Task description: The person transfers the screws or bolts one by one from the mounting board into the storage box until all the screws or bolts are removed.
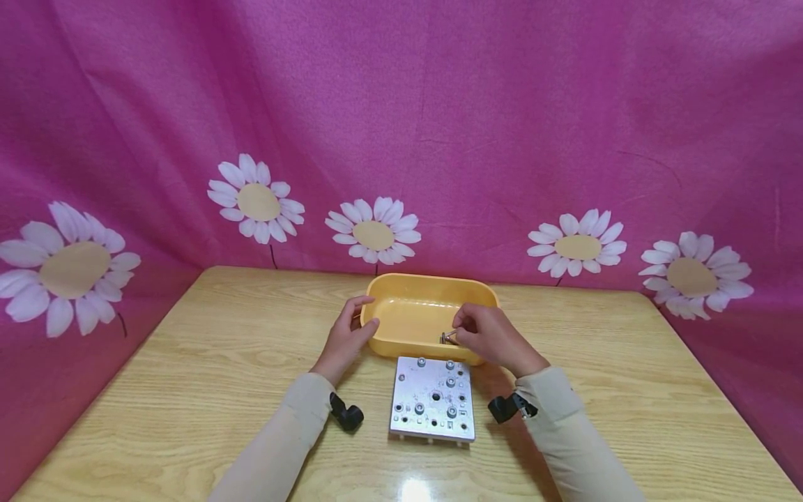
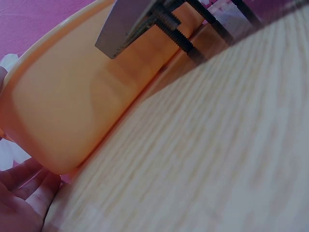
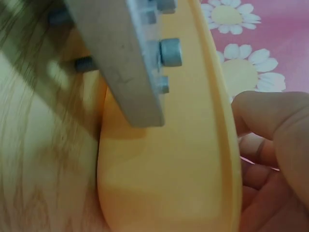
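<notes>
A yellow plastic basin [image 1: 401, 352] stands on the table behind a metal plate [image 1: 417, 390]. My left hand [image 1: 348, 335] holds the basin's left end, thumb at the rim and fingers along the outside; the left wrist view shows those fingers [image 2: 29, 183] against its wall. My right hand [image 1: 492, 337] reaches over the near right rim, its fingers curled. Its thumb and fingertips pinch a small metal bolt [image 1: 450, 335] low inside the basin; the basin wall hides this in the right wrist view. Other small metal pieces seem to lie beside it, too small to tell apart.
Several socket-head bolts [image 3: 171, 52] stand up from the plate, which also has open holes. Threaded shanks [image 2: 176, 38] stick out beneath it and raise it off the wooden table [image 1: 251, 335]. A pink curtain [image 1: 439, 139] with daisies hangs behind the table and at both sides.
</notes>
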Tool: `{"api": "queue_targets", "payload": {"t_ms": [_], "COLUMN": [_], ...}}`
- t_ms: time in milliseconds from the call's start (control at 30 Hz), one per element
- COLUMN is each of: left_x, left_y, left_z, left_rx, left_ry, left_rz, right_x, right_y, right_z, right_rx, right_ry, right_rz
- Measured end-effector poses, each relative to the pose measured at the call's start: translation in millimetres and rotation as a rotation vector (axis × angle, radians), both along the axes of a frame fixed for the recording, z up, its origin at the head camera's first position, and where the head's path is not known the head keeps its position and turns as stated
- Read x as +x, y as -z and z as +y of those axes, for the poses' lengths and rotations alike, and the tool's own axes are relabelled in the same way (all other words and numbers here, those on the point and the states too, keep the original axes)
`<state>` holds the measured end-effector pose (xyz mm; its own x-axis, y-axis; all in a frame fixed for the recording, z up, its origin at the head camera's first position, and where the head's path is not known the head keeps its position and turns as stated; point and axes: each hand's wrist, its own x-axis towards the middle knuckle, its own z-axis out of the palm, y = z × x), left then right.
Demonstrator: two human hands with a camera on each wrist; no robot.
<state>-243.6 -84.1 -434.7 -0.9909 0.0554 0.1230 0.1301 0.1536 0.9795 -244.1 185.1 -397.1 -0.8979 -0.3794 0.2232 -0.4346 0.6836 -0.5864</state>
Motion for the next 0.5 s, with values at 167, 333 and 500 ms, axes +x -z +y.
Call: {"api": "queue_targets", "payload": {"t_ms": [167,333,500], "left_x": [-14.5,-16.4,-17.0], "left_y": [20.2,25.0,25.3], "left_z": [-1.7,-1.4,-0.8], "left_rx": [0.016,0.025,0.019], "left_ry": [-0.005,-0.021,-0.035], "left_rz": [0.007,0.02,0.024], "right_x": [-1.9,-3.6,-3.3], "right_y": [1.7,4.7,5.8], "right_z": [1,2,2], "right_rx": [0.031,0.055,0.059], "right_ry": [0.034,0.037,0.023], "right_rz": [0.013,0.017,0.037]}}
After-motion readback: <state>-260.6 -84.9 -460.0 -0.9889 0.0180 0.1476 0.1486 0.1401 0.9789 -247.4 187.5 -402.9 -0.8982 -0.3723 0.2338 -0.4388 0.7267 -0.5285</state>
